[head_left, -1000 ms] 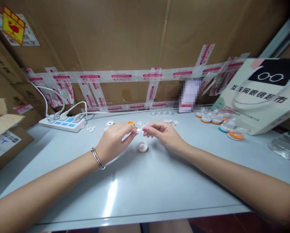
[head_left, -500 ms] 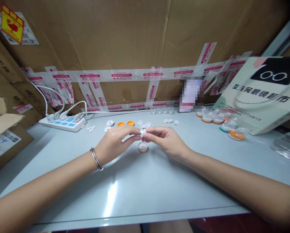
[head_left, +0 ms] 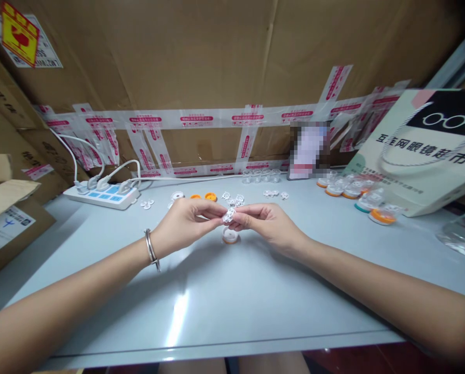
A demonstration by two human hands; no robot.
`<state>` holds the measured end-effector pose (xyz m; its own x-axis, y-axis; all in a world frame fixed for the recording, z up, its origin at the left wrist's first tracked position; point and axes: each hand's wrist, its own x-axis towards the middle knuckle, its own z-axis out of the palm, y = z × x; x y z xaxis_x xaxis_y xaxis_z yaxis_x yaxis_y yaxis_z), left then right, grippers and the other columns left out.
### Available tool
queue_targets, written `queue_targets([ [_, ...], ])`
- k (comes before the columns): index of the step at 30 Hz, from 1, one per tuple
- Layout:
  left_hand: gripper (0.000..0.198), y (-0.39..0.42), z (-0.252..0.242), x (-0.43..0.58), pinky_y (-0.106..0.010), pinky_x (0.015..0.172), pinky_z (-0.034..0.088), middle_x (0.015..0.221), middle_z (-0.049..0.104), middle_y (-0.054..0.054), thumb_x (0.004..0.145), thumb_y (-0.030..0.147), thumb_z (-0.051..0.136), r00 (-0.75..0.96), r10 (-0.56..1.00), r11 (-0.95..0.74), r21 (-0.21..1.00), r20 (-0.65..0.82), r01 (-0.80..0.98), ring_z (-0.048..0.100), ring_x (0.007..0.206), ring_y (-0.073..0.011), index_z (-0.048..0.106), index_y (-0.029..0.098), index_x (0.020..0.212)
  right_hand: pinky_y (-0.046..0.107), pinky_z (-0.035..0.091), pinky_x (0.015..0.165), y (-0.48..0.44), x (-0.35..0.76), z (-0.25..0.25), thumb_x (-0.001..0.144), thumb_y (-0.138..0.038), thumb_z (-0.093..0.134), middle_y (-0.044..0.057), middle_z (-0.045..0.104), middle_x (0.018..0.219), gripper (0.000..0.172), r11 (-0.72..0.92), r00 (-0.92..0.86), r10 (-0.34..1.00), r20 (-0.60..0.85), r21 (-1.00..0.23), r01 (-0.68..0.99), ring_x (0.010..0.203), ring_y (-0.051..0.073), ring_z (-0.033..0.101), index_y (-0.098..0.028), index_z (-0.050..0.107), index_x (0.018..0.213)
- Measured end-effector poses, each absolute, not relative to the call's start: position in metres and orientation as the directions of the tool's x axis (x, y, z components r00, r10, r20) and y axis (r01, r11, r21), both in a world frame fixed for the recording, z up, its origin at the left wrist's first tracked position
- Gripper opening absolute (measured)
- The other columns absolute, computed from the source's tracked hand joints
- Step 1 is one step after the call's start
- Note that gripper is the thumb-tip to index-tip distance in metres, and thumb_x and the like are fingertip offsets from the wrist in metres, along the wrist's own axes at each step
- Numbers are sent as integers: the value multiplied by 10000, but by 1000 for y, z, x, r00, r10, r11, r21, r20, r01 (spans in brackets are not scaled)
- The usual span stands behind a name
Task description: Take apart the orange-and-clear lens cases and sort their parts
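Between the fingertips of both hands is a small white openwork plastic piece (head_left: pixel 229 215), held above the table. My left hand (head_left: pixel 186 221), with a silver bangle on its wrist, pinches it from the left. My right hand (head_left: pixel 267 223) pinches it from the right, and its fingers cover part of it. Just below, a round white cup with an orange base (head_left: pixel 230 236) rests on the table. Several loose white openwork pieces (head_left: pixel 235 200) lie right behind the hands. Orange rings (head_left: pixel 210 197) and white discs (head_left: pixel 177 196) sit behind my left hand, partly hidden by it.
A power strip (head_left: pixel 102 195) with plugs lies at the left, near an open carton (head_left: pixel 12 228). Clear domes (head_left: pixel 260 176) stand at the back, beside a propped phone (head_left: pixel 307 150). Assembled clear-topped units (head_left: pixel 382 214) and a paper bag (head_left: pixel 423 156) are at the right.
The white piece has turned slightly between my fingertips. My left hand has shifted a little, its fingers still on the piece. The whole view has moved slightly.
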<state>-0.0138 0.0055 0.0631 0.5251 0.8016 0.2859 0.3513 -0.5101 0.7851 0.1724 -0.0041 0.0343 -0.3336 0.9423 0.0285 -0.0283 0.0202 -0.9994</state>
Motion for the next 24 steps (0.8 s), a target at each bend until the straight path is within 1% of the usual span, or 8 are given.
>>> queue_targets([
  [3, 141, 9, 65, -14, -260, 711, 558, 795, 710, -42, 715, 213, 645, 510, 837, -406, 850, 199, 335, 668, 739, -167, 685, 147, 834, 287, 486, 752, -4, 172, 34, 684, -365, 662, 25, 691, 767, 229, -7, -333, 943, 12, -999, -54, 733, 124, 619, -181, 704, 815],
  [6, 197, 14, 63, -16, -312, 767, 546, 819, 708, -67, 676, 205, 686, 487, 870, -238, 928, 72, 287, 666, 775, -185, 673, 129, 858, 288, 487, 765, -3, 172, 33, 672, -333, 678, 25, 693, 783, 217, -46, -360, 933, -10, -995, -90, 733, 121, 623, -176, 694, 820],
  [9, 242, 18, 59, -18, -337, 814, 526, 865, 702, -77, 664, 203, 707, 470, 882, -59, 985, -25, 163, 654, 839, -189, 647, 133, 888, 293, 485, 769, 2, 174, 30, 649, -322, 697, 31, 693, 761, 200, -86, -309, 950, -44, -989, -124, 726, 126, 627, -163, 683, 769],
  [12, 187, 21, 57, -19, -321, 855, 507, 885, 697, -73, 685, 188, 692, 434, 899, 57, 998, -61, 21, 637, 897, -180, 630, 142, 856, 288, 480, 768, 12, 179, 27, 641, -334, 699, 46, 691, 753, 217, -72, -202, 978, -48, -991, -114, 720, 125, 624, -144, 673, 744],
  [14, 153, 22, 57, -20, -300, 881, 494, 931, 686, -78, 711, 183, 667, 425, 902, 98, 995, -76, -29, 622, 936, -173, 625, 143, 853, 280, 483, 741, 22, 184, 24, 638, -333, 699, 47, 686, 747, 254, -17, -133, 991, -7, -997, -79, 691, 118, 619, -136, 662, 795],
  [17, 108, 22, 60, -19, -275, 896, 485, 998, 665, -87, 733, 176, 642, 436, 896, 122, 991, -84, -62, 604, 971, -167, 617, 139, 831, 274, 481, 658, 39, 194, 17, 626, -328, 704, 18, 661, 658, 300, 82, -16, 996, 82, -997, 4, 608, 111, 601, -142, 611, 841],
  [20, 51, 22, 61, -18, -264, 895, 482, 999, 662, -97, 738, 144, 621, 416, 905, 134, 987, -86, -87, 598, 978, -163, 609, 126, 784, 271, 463, 616, 55, 203, 8, 625, -349, 693, 7, 635, 634, 276, 156, 54, 985, 163, -982, 107, 589, 114, 584, -146, 578, 771],
  [24, 28, 21, 62, -18, -275, 890, 482, 1010, 656, -108, 745, 120, 584, 372, 926, 117, 987, -69, -106, 590, 992, -168, 602, 120, 767, 284, 439, 653, 65, 207, 1, 634, -371, 669, 33, 634, 694, 258, 209, 69, 970, 235, -942, 263, 646, 128, 565, -131, 616, 714],
])
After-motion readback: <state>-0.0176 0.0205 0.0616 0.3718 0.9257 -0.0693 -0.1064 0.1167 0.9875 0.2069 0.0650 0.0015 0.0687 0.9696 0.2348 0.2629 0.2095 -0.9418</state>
